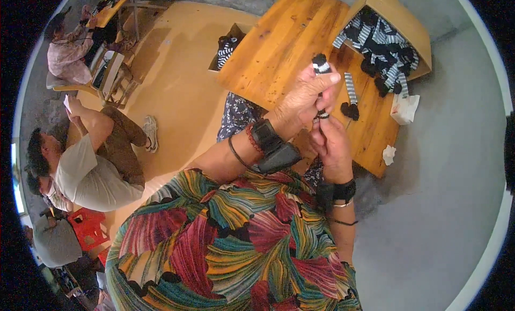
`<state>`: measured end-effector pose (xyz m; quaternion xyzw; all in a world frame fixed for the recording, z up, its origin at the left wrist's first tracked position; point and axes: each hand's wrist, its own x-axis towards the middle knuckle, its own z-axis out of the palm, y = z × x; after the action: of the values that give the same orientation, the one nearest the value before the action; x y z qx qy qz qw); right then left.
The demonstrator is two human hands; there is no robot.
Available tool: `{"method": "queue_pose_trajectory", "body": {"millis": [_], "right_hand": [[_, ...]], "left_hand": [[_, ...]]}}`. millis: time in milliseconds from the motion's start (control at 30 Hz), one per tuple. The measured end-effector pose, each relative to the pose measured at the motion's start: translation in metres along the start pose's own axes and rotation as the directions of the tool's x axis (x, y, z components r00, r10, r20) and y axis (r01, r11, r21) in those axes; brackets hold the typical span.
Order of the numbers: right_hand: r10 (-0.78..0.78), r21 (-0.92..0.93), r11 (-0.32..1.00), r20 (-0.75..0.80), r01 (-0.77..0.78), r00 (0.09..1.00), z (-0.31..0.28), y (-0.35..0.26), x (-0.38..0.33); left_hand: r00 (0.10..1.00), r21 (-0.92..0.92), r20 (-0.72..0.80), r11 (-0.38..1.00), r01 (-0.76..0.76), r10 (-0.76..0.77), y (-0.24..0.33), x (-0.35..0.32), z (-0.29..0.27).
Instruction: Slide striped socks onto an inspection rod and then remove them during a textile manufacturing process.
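Over the wooden table (284, 45), my left hand (308, 93) is closed around a small black-and-white striped knitted piece (322, 68) with a fuzzy black end, which sticks out above the thumb. Just below, my right hand (332, 142) pinches the lower end of what looks like the same piece, where a bit of black and white shows between the two hands. Its middle is hidden by my fingers. On the table just right of my hands lies a similar striped strip (350, 88) with a black tufted end.
A tipped cardboard box (424, 42) full of striped knitted pieces stands at the table's far right. Near it are a white tissue pack (405, 108) and a crumpled tissue (389, 154). Another box (240, 29) sits beyond the table's left edge. People (99, 177) sit at left.
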<state>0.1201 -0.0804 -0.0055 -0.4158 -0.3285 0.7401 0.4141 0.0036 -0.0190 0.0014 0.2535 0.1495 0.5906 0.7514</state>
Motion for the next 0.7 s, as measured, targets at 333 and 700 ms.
{"method": "queue_pose_trajectory", "body": {"millis": [333, 700], "right_hand": [[-0.081, -0.390, 0.921, -0.204, -0.005, 0.976, -0.016, -0.001, -0.016], [-0.294, -0.383, 0.902, -0.203, 0.200, 0.934, -0.024, 0.025, -0.010]], "left_hand": [[0.994, -0.164, 0.059, 0.983, -0.082, 0.093, -0.002, 0.013, -0.009], [0.970, 0.000, -0.163, 0.983, -0.182, 0.180, -0.018, 0.008, 0.008]]}}
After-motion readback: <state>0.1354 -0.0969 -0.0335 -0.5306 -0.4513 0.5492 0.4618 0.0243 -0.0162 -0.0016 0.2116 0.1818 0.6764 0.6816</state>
